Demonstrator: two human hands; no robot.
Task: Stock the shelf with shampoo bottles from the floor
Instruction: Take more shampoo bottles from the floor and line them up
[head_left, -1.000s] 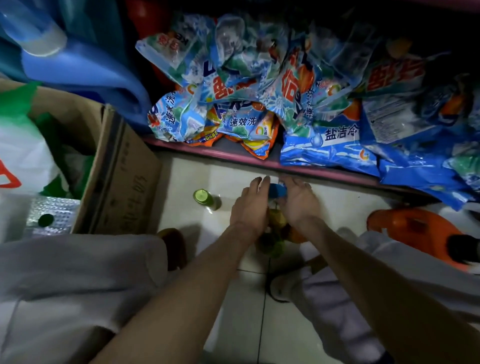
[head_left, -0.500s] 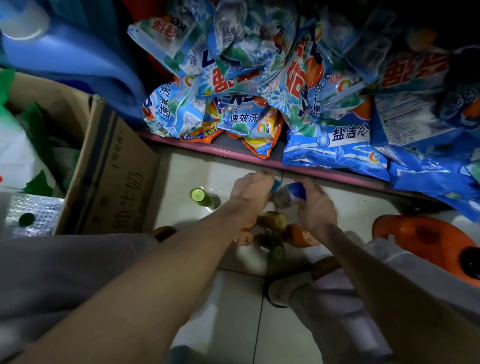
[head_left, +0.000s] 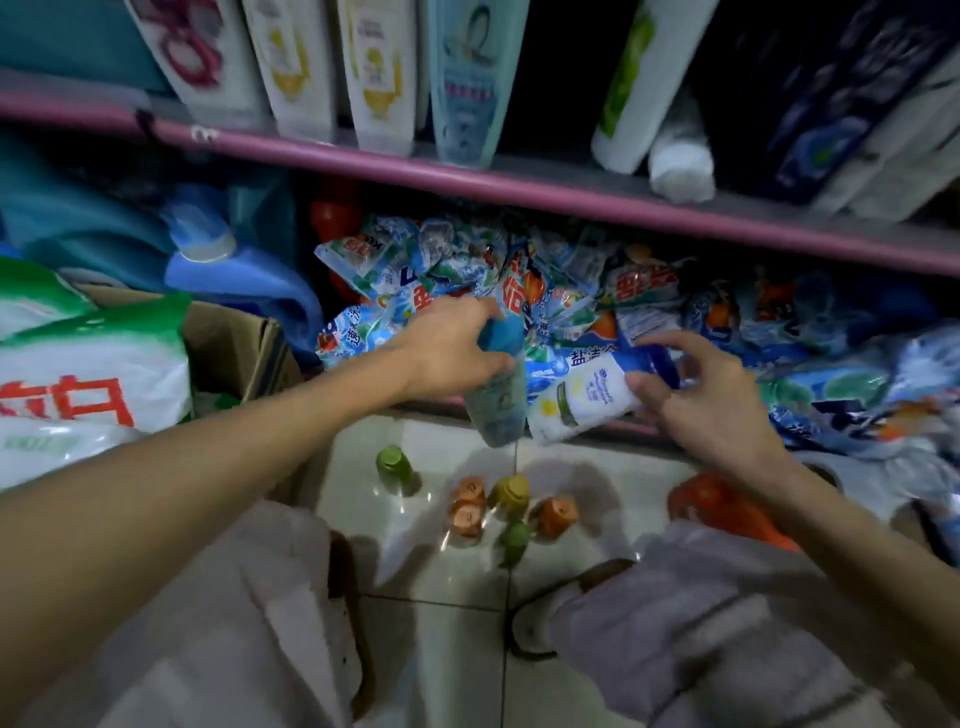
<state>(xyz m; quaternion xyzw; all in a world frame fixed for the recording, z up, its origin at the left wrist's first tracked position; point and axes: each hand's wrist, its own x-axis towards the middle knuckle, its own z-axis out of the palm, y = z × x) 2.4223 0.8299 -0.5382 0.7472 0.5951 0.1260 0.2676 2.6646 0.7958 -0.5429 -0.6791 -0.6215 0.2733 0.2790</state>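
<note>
Nearest, pale trousers over bent knees, and a slipper on the white tiled floor. Just beyond, on the tiles, a cluster of small bottles seen from above: two orange-capped bottles touching, a yellow-capped bottle beside them, another orange cap to the right, a green-capped bottle in front, and a lone green bottle apart to the left. Above these, held off the floor, left hand clenched round the blue cap end of a teal shampoo bottle hanging base down; right hand grasping a white shampoo bottle near its dark blue cap, body tilted down to the left, the two bottles nearly touching. At left, a cardboard box with green-and-white bags; at right, an orange object, blurred. Behind the hands, a heap of detergent sachets on the bottom shelf. Farthest, a pink-edged upper shelf with upright shampoo bottles in a row.
</note>
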